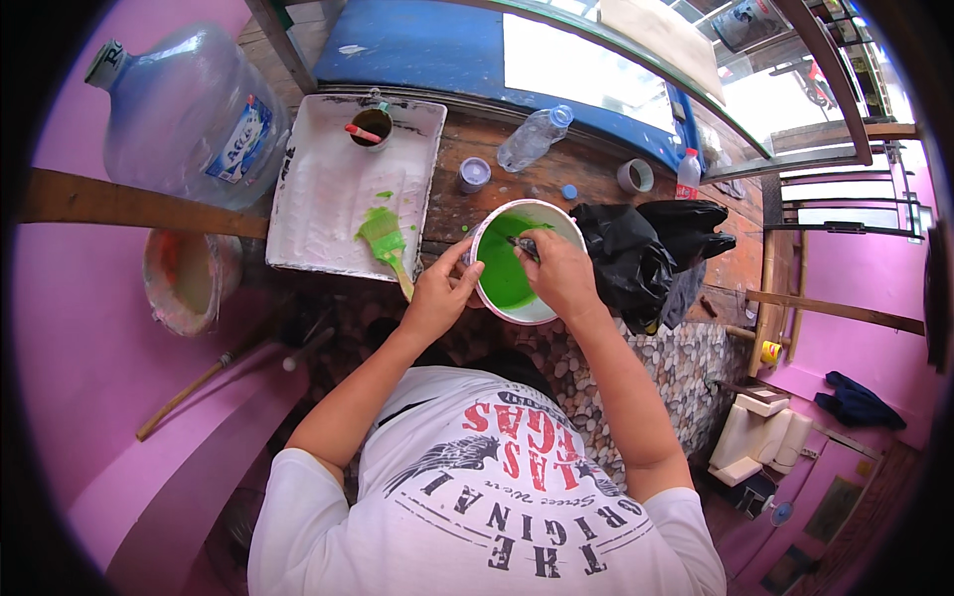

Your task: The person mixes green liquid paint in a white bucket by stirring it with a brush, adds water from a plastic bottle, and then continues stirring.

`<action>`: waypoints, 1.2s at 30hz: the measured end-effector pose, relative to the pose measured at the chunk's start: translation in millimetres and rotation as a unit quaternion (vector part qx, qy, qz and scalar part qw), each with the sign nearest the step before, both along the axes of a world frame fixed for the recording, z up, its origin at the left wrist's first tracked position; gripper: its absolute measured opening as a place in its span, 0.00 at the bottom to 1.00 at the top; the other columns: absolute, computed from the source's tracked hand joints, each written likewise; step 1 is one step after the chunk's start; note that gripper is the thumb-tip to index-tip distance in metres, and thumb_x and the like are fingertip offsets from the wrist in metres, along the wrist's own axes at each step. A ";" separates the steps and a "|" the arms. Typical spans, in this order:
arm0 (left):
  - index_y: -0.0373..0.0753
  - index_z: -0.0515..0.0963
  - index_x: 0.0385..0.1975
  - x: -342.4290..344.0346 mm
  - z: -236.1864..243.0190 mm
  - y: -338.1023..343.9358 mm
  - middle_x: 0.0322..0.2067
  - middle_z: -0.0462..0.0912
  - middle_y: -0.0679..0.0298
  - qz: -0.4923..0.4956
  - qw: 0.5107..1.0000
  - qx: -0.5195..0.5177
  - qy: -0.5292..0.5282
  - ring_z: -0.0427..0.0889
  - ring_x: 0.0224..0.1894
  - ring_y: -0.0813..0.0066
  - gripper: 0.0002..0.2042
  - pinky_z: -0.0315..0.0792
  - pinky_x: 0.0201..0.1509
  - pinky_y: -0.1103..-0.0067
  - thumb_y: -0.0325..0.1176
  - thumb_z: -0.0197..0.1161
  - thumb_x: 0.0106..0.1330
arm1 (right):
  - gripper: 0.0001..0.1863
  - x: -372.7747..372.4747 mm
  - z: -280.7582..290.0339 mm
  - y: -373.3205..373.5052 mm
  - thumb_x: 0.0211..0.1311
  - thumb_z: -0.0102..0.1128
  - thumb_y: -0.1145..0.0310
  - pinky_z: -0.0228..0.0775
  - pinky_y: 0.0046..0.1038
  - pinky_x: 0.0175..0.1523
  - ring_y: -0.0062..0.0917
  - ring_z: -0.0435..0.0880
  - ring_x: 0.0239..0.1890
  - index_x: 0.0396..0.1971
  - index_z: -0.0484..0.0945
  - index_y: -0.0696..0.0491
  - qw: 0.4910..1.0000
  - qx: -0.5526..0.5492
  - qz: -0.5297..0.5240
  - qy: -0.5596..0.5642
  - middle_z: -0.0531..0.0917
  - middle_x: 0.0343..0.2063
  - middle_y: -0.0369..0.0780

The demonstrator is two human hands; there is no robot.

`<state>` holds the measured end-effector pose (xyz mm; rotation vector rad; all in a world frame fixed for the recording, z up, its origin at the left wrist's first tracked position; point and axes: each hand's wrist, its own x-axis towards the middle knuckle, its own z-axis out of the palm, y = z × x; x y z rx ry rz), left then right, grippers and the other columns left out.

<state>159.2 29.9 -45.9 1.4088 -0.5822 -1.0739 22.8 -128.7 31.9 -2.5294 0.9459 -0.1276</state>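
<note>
A white bucket (pixel 545 212) of bright green paint stands on the wooden ledge in front of me. My left hand (pixel 439 294) grips its near left rim. My right hand (pixel 558 273) reaches over the bucket and holds a thin dark stirring stick (pixel 523 246) that dips into the green paint. Left of the bucket lies a white paint tray (pixel 328 179) with a green-coated brush (pixel 386 241) resting at its near edge.
A large clear water jug (pixel 189 114) stands at the far left. A small cup (pixel 372 126) sits in the tray's far corner. A plastic bottle (pixel 533 138), a small jar (pixel 474 174), a tape roll (pixel 635 176) and black bags (pixel 646 248) surround the bucket. A stained bowl (pixel 189 278) sits lower left.
</note>
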 end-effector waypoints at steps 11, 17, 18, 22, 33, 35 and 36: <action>0.32 0.72 0.69 -1.4 -0.7 -0.6 0.32 0.85 0.59 0.002 1.000 -0.007 0.007 0.87 0.29 0.77 0.25 0.80 0.32 0.78 0.38 0.64 0.77 | 0.13 2.4 -17.1 4.4 0.64 0.67 0.65 0.79 0.42 0.48 0.41 0.87 0.44 0.45 0.83 0.53 0.997 -0.046 0.047 -0.048 0.87 0.41 0.44; 0.33 0.71 0.70 -0.2 5.1 -0.7 0.33 0.87 0.58 0.001 1.000 -0.011 0.000 0.88 0.29 0.77 0.25 0.82 0.33 0.78 0.36 0.63 0.78 | 0.12 6.8 2.2 23.0 0.64 0.67 0.65 0.78 0.43 0.50 0.43 0.87 0.45 0.43 0.84 0.55 0.993 0.079 0.092 0.013 0.87 0.42 0.45; 0.33 0.71 0.70 -0.1 6.1 -0.7 0.34 0.87 0.58 0.000 1.000 -0.007 -0.002 0.88 0.29 0.77 0.25 0.82 0.33 0.78 0.36 0.63 0.78 | 0.13 4.3 6.2 23.9 0.64 0.67 0.64 0.79 0.43 0.50 0.43 0.87 0.45 0.43 0.84 0.56 0.992 0.088 0.085 0.034 0.88 0.41 0.46; 0.34 0.71 0.70 0.3 6.4 0.4 0.34 0.87 0.57 -0.004 1.000 -0.001 -0.017 0.88 0.31 0.77 0.25 0.83 0.34 0.77 0.36 0.63 0.78 | 0.14 -10.5 24.9 15.7 0.64 0.68 0.62 0.79 0.45 0.49 0.45 0.88 0.44 0.41 0.85 0.58 0.987 0.100 0.037 0.123 0.89 0.39 0.50; 0.35 0.66 0.74 2.4 7.1 -0.8 0.45 0.83 0.60 -0.037 0.999 0.016 0.007 0.87 0.39 0.77 0.26 0.88 0.39 0.78 0.34 0.60 0.80 | 0.12 -4.3 -5.6 2.3 0.65 0.67 0.64 0.79 0.43 0.48 0.45 0.87 0.41 0.43 0.85 0.56 0.999 -0.029 -0.037 -0.007 0.88 0.40 0.46; 0.35 0.66 0.74 3.1 2.5 -0.4 0.45 0.83 0.60 -0.038 0.999 0.015 -0.008 0.87 0.39 0.77 0.26 0.88 0.39 0.77 0.34 0.60 0.80 | 0.14 -0.9 -6.7 10.2 0.64 0.68 0.64 0.78 0.43 0.49 0.44 0.87 0.42 0.44 0.85 0.56 0.999 0.014 0.001 -0.039 0.88 0.41 0.46; 0.35 0.66 0.74 3.7 4.0 -0.2 0.45 0.83 0.60 -0.043 0.999 0.021 -0.002 0.87 0.39 0.77 0.26 0.88 0.39 0.77 0.34 0.60 0.80 | 0.14 -0.7 -7.2 14.3 0.64 0.68 0.63 0.78 0.42 0.50 0.44 0.87 0.42 0.45 0.85 0.56 0.998 0.037 0.022 -0.056 0.88 0.41 0.46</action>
